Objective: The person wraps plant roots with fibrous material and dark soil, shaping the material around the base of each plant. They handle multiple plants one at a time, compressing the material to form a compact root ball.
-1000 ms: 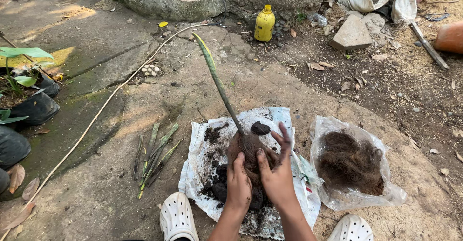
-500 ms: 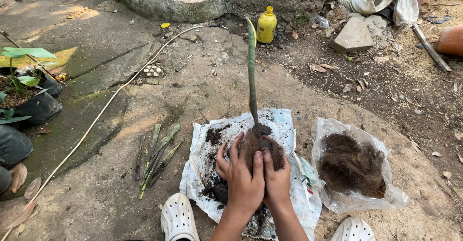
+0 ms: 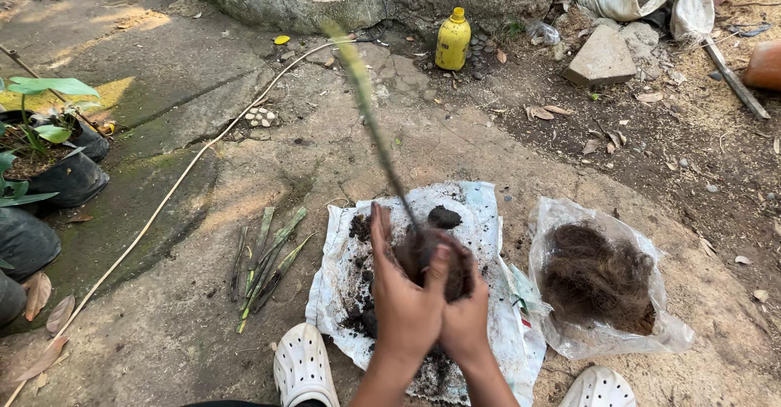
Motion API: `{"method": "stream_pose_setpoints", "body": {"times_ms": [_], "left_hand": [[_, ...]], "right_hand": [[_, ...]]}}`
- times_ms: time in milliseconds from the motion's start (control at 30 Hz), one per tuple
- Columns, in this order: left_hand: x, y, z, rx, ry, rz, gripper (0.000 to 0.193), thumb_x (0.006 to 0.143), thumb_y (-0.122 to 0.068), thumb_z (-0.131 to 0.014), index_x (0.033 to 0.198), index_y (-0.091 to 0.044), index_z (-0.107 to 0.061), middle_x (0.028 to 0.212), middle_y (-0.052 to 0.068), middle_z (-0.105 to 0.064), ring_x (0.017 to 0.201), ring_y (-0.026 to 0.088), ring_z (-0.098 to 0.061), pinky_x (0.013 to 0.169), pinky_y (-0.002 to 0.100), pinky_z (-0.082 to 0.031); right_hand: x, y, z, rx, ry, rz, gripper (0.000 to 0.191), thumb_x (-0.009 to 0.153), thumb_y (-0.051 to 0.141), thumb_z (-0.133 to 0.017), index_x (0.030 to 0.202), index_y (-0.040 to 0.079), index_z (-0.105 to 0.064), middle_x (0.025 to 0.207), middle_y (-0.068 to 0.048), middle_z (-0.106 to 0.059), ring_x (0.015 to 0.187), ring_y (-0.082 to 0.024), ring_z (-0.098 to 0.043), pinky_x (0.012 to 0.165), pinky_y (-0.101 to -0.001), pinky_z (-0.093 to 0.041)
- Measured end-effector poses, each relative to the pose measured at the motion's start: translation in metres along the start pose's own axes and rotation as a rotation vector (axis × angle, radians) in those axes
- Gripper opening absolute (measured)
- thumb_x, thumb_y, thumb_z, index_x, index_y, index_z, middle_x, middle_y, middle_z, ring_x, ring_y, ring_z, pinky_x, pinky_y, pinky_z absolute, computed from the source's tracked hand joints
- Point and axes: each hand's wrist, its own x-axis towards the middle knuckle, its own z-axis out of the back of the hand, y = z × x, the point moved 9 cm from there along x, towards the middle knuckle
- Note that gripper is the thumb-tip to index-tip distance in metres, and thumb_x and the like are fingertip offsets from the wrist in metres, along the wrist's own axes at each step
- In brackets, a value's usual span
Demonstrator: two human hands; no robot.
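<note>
While both hands, left hand (image 3: 404, 297) and right hand (image 3: 464, 313), close around a soil ball (image 3: 423, 256) above the white sack's (image 3: 480, 212) middle, its blurred green stem (image 3: 366, 106) tilts up-left.

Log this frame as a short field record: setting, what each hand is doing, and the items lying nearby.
Setting: outdoor concrete ground, dirt beyond
Left hand: cupped around soil ball at the base of a plant cutting
Right hand: cupped on the same soil ball
Under hands: white plastic sheet with loose soil
Right side: clear bag of brown fibre
Left side: bundle of cut green stems
Background: yellow bottle
</note>
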Motion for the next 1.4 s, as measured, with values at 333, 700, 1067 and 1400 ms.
{"method": "stream_pose_setpoints", "body": {"times_ms": [333, 700, 1067, 1400], "left_hand": [[0.024, 0.051, -0.01, -0.783, 0.426, 0.024, 0.068, 0.107, -0.056, -0.036, 0.129, 0.005, -0.056, 0.124, 0.018, -0.07, 0.123, 0.033, -0.067, 0.109, 0.053, -0.055], [0.017, 0.019, -0.003, -0.597, 0.324, -0.119, 0.046, 0.104, -0.019, -0.023, 0.142, -0.01, -0.047, 0.139, 0.007, -0.052, 0.134, 0.028, -0.057, 0.113, 0.051, -0.047], [0.021, 0.053, -0.021, -0.81, 0.531, 0.041, 0.051, 0.111, -0.024, -0.02, 0.119, 0.007, -0.061, 0.146, 0.027, -0.058, 0.131, 0.034, -0.061, 0.114, 0.049, -0.051], [0.035, 0.057, 0.006, 0.158, 0.247, -0.22, 0.048, 0.113, -0.032, -0.044, 0.156, -0.012, -0.052, 0.163, 0.026, -0.032, 0.144, 0.052, -0.028, 0.109, 0.061, -0.025]], "right_hand": [[-0.005, -0.019, -0.009, 0.186, 0.326, -0.235, 0.094, 0.083, 0.052, -0.076, 0.152, 0.003, -0.032, 0.14, -0.022, -0.056, 0.13, -0.03, -0.057, 0.108, -0.0417, -0.05], [-0.015, -0.104, 0.03, 0.667, 0.111, -0.663, 0.07, 0.083, 0.033, -0.076, 0.137, -0.002, -0.048, 0.126, -0.028, -0.065, 0.104, -0.036, -0.07, 0.083, -0.0466, -0.064], [-0.024, -0.104, 0.023, 0.641, 0.151, -0.714, 0.068, 0.083, 0.032, -0.07, 0.141, 0.003, -0.048, 0.119, -0.023, -0.071, 0.096, -0.034, -0.075, 0.072, -0.0459, -0.068], [-0.03, -0.11, 0.025, 0.757, 0.154, -0.789, 0.071, 0.079, 0.035, -0.074, 0.135, -0.003, -0.051, 0.115, -0.032, -0.067, 0.089, -0.04, -0.075, 0.064, -0.0589, -0.065]]}}
